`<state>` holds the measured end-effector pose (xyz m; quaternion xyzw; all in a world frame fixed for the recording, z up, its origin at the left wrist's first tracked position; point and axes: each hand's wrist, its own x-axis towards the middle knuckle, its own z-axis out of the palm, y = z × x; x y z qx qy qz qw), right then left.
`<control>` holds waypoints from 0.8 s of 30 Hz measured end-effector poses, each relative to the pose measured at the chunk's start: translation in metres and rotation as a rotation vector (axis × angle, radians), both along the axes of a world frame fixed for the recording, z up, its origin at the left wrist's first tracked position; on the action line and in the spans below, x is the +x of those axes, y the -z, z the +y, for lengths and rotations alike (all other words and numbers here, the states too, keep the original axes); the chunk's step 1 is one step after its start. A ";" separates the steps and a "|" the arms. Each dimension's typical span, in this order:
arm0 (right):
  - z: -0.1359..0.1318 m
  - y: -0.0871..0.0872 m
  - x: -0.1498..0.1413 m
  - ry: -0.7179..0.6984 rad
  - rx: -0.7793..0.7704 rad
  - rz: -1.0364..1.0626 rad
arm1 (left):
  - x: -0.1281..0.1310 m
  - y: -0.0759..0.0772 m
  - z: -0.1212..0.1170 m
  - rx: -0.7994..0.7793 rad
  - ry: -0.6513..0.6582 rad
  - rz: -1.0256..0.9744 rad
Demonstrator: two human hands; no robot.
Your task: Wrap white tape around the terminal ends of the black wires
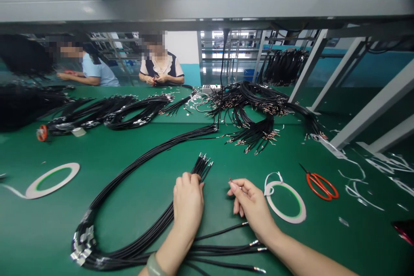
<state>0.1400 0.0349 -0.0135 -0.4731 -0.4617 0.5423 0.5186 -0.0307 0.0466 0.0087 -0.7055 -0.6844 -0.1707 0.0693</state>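
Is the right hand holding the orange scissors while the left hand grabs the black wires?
No, the head view shows the orange scissors lying on the green mat, away from the right hand. The left hand does grab the black wires.

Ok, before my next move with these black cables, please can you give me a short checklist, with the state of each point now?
Left hand grips the black cable bundle: ok, ends fanned above the fingers.
Right hand pinches a small piece: cannot tell what it is.
Loose cable ends below the right hand carry metal terminals: ok.
Orange-handled scissors lie apart from the cables: ok.
Cable pile further along the bench untangled: not ok, loops cross.
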 end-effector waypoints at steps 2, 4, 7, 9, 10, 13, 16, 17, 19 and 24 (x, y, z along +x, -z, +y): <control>0.001 -0.001 0.001 0.036 -0.010 0.036 | 0.002 0.001 0.000 -0.015 0.022 0.017; 0.002 -0.003 0.001 0.064 -0.028 0.068 | 0.005 0.002 -0.001 -0.020 0.037 0.012; 0.003 -0.005 0.002 0.068 -0.048 0.089 | 0.007 0.003 0.000 -0.028 0.011 0.036; 0.004 -0.004 0.002 0.051 -0.050 0.097 | 0.007 0.002 0.001 -0.025 0.010 0.022; 0.004 -0.004 0.002 0.044 -0.051 0.104 | 0.008 0.002 0.000 -0.019 0.018 -0.015; 0.005 -0.002 0.001 0.063 -0.049 0.130 | 0.010 -0.001 -0.007 -0.047 0.075 -0.298; 0.005 -0.004 0.002 0.094 -0.031 0.160 | 0.015 -0.005 -0.018 -0.177 0.185 -0.714; 0.004 -0.006 0.002 0.095 -0.024 0.168 | 0.017 -0.007 -0.021 -0.217 0.218 -0.822; 0.003 -0.012 0.002 0.085 -0.013 0.183 | 0.020 -0.009 -0.025 -0.285 0.253 -0.974; -0.003 -0.027 0.002 0.031 -0.007 0.198 | 0.022 -0.010 -0.027 -0.395 0.217 -1.142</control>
